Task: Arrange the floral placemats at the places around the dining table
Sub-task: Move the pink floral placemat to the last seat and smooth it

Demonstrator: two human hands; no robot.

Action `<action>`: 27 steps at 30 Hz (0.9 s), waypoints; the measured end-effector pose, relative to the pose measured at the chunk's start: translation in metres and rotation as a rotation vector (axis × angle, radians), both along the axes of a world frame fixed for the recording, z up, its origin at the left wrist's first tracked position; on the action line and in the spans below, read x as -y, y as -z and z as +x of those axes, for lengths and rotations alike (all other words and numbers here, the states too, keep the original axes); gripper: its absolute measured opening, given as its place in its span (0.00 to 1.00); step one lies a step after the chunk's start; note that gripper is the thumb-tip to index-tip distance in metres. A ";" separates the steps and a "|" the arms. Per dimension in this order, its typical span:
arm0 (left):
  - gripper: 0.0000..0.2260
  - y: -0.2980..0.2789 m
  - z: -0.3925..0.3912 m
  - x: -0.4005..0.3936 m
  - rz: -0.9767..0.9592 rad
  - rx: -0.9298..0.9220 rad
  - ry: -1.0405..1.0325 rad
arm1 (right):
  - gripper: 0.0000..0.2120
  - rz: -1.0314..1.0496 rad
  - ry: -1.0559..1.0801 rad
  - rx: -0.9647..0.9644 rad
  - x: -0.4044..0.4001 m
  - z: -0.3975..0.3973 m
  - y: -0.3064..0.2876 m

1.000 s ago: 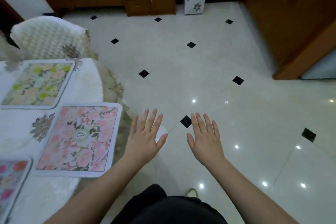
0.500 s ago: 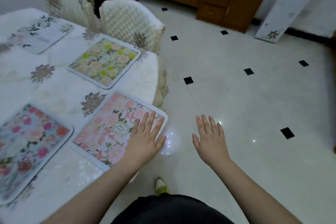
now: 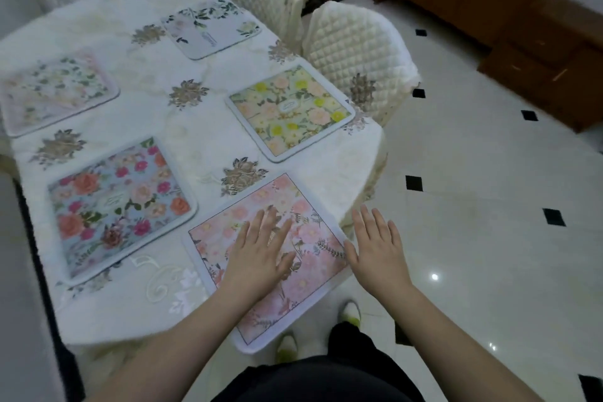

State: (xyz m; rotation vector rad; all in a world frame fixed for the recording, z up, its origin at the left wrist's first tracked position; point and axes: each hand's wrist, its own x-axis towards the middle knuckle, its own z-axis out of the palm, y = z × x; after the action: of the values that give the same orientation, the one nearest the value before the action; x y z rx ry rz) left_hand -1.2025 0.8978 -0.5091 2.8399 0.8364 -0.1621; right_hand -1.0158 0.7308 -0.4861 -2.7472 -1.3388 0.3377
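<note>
A pale tiled floor [image 3: 473, 173] with small black insets surrounds the dining table [image 3: 202, 140], which wears a white embroidered cloth, with two quilted chairs [image 3: 355, 52] tucked along its far side. Five floral placemats lie around it: a grey-white one [image 3: 212, 29] at the far end, a pale one [image 3: 55, 91] at the left, a yellow-flowered one [image 3: 288, 111] by the nearer chair, a blue one [image 3: 120, 206] with red roses, and the pink placemat [image 3: 270, 258] at your corner. Your left hand [image 3: 261, 254] lies over the pink placemat with fingers straight and slightly apart; whether it presses down is hard to tell. Your right hand [image 3: 378, 248] hovers just beside the mat's right edge, fingers spread, holding nothing. You appear to be at the last step, squaring this final mat. Its near corner overhangs the table edge, so the next move probably calls for sliding it inward and turning it to line up with its neighbours.
</note>
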 end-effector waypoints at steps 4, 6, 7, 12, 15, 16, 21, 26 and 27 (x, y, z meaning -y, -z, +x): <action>0.32 0.008 -0.008 -0.005 -0.001 -0.053 -0.158 | 0.31 -0.019 -0.172 -0.063 -0.040 0.023 0.012; 0.31 0.008 -0.014 -0.003 -0.006 -0.081 -0.262 | 0.31 -0.025 -0.261 -0.082 -0.058 0.028 0.018; 0.30 0.008 -0.017 -0.002 -0.010 -0.093 -0.311 | 0.31 -0.029 -0.302 -0.095 -0.066 0.030 0.021; 0.27 0.017 -0.028 0.014 -0.021 -0.143 -0.463 | 0.31 -0.051 -0.498 -0.149 -0.093 0.037 0.034; 0.27 0.025 -0.031 0.024 -0.057 -0.157 -0.576 | 0.31 -0.050 -0.580 -0.160 -0.100 0.038 0.039; 0.27 0.027 -0.031 0.027 -0.082 -0.169 -0.615 | 0.31 -0.058 -0.605 -0.172 -0.102 0.038 0.041; 0.25 0.037 -0.037 0.040 -0.178 -0.159 -0.765 | 0.31 -0.080 -0.689 -0.181 -0.110 0.038 0.050; 0.26 0.042 -0.047 0.047 -0.190 -0.145 -0.734 | 0.31 -0.117 -0.696 -0.123 -0.109 0.037 0.059; 0.26 0.042 -0.048 0.046 -0.190 -0.140 -0.730 | 0.31 -0.121 -0.697 -0.111 -0.108 0.037 0.060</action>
State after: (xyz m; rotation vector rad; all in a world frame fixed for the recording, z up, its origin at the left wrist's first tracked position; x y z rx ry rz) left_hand -1.2510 0.8517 -0.5516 2.1946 1.7082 -0.3127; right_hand -0.9786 0.8391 -0.5463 -2.1991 -2.2623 0.6062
